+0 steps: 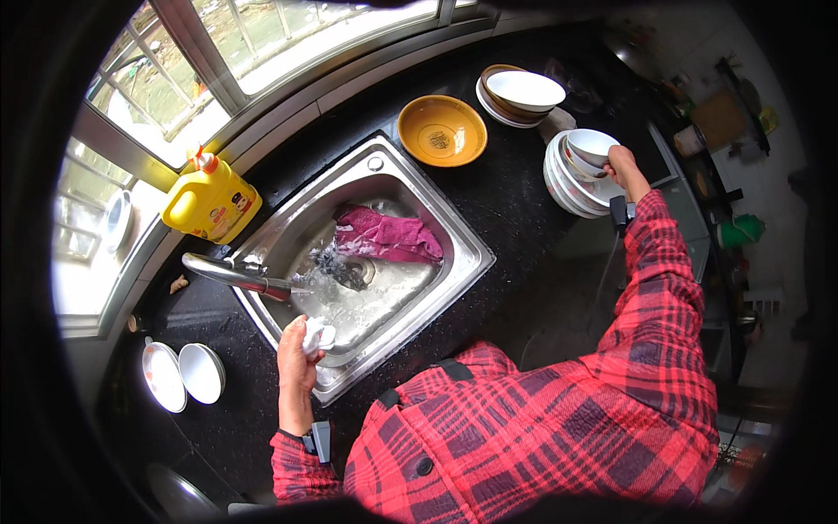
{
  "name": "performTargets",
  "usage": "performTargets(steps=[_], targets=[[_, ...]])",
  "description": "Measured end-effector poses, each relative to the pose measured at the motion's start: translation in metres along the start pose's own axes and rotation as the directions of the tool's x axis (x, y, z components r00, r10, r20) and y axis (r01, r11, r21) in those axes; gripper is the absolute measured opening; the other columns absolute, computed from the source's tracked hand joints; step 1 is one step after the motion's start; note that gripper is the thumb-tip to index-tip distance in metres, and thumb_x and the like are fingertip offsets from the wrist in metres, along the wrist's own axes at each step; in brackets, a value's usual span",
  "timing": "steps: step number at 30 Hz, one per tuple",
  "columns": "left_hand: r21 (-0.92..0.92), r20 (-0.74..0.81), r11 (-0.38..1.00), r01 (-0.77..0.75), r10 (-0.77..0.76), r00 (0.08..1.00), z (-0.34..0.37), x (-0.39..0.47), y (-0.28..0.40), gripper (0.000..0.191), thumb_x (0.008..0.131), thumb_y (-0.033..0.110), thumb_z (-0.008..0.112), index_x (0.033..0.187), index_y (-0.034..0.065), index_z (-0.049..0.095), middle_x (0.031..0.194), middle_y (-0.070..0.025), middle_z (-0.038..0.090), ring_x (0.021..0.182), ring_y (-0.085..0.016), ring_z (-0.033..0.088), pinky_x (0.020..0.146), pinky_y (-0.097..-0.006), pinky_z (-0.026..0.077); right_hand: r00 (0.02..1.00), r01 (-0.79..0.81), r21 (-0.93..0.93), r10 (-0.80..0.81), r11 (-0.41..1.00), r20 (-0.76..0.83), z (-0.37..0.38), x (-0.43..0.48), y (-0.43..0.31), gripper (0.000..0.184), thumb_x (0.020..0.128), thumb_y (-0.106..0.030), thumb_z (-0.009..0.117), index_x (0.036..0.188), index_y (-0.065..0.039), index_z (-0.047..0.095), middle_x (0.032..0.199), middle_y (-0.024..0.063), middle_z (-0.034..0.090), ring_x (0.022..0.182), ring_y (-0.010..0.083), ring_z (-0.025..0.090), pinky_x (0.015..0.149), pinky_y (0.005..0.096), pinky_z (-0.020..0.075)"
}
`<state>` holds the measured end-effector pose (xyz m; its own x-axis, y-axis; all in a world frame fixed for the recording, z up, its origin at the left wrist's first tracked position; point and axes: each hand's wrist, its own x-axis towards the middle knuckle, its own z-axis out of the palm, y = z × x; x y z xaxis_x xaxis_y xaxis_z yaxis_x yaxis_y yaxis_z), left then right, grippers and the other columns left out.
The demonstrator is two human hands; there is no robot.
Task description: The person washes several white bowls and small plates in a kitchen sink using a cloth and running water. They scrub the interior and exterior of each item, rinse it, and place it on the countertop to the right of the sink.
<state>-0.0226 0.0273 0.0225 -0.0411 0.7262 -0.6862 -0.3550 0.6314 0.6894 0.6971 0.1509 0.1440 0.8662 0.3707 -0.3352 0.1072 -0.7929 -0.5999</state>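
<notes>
My left hand (pixel 300 357) is closed around a wet white cloth (pixel 319 336) over the near left corner of the steel sink (pixel 452 278). Water runs from the chrome faucet (pixel 239 275) into the basin, where a magenta cloth (pixel 389 234) lies bunched. At the right, my right hand (pixel 625 168) grips the rim of a white bowl (pixel 589 145). This bowl sits on another bowl, on top of a stack of white plates (pixel 564 190) at the counter's edge. My thumb is on the near side of the rim; the other fingers are partly hidden.
An amber bowl (pixel 442 131) and a stack of dishes (pixel 526 92) stand behind the sink. A yellow detergent jug (pixel 213 202) is beside the window. Several white bowls (pixel 201 373) rest at the left on the black counter (pixel 249 419). A ginger piece (pixel 178 283) lies near the faucet.
</notes>
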Motion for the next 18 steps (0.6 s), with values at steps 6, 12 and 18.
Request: performTargets(steps=[6, 12, 18], targets=[[-0.006, 0.014, 1.000, -0.012, 0.013, 1.000, 0.006, 0.003, 0.004, 0.036, 0.093, 0.033, 0.062, 0.120, 0.0101, 0.056, 0.098, -0.0052, 0.063, 0.081, -0.016, 0.063, 0.052, -0.0278, 0.049, 0.989, -0.037, -0.254, 0.072, 0.967, 0.130, -0.010, 0.020, 0.002, 0.029, 0.092, -0.024, 0.041, 0.076, -0.007, 0.058, 0.055, -0.0024, 0.048, 0.042, 0.0056, 0.037, 0.038, 0.0232, 0.0312], [-0.023, 0.065, 0.999, -0.024, 0.025, 0.998, 0.017, 0.003, 0.006, 0.036, 0.095, 0.031, 0.059, 0.123, 0.0087, 0.054, 0.099, -0.0057, 0.063, 0.083, -0.016, 0.063, 0.053, -0.0280, 0.050, 0.741, 0.221, -0.708, -0.588, 0.671, -0.325, -0.013, -0.021, -0.007, 0.059, 0.090, -0.055, 0.049, 0.120, -0.006, 0.061, 0.099, 0.0211, 0.070, 0.099, 0.0396, 0.066, 0.085, 0.0451, 0.0514], [0.009, 0.156, 0.998, -0.064, 0.062, 0.986, 0.043, 0.003, 0.005, 0.041, 0.096, 0.025, 0.055, 0.133, 0.0071, 0.046, 0.117, -0.0072, 0.057, 0.095, -0.018, 0.062, 0.068, -0.0338, 0.057, 0.578, 0.586, 0.206, -0.582, 0.784, 0.571, 0.092, -0.191, -0.009, 0.034, 0.097, -0.033, 0.053, 0.120, -0.008, 0.057, 0.078, 0.0114, 0.065, 0.059, 0.0164, 0.060, 0.053, 0.0304, 0.0505]])
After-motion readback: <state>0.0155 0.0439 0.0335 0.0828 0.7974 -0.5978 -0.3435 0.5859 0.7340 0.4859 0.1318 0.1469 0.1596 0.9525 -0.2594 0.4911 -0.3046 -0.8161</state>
